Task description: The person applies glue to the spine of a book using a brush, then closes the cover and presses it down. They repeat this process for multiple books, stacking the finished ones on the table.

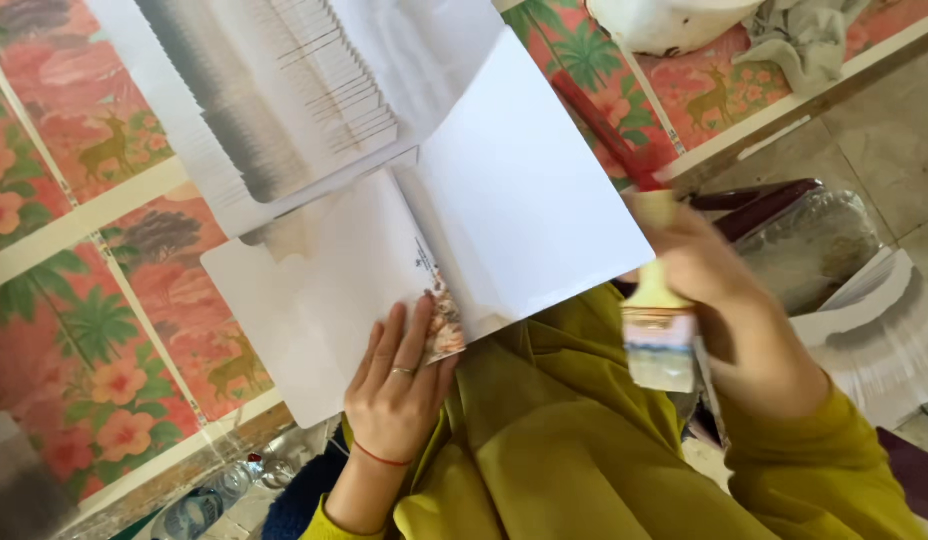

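Observation:
My left hand (pixel 399 385) lies flat, fingers together, on the lower edge of a folded white card sheet (pixel 314 300), pinning it to the table by a small printed picture corner (pixel 446 322). A second white flap (pixel 529 190) stands open to the right of the fold. My right hand (pixel 724 300) is blurred and grips a flat paintbrush (pixel 659 335) by its pale handle, with the bristles pointing down toward my lap, off the sheet's right edge. I wear mustard-yellow sleeves.
A fanned stack of white cards (pixel 284 90) lies at the top, overlapping the sheet. The table has a pink floral cloth (pixel 84 330) with deer prints. A white bowl (pixel 664 20) and grey rag (pixel 804 35) sit top right. Another fanned card stack (pixel 884 340) lies at the right.

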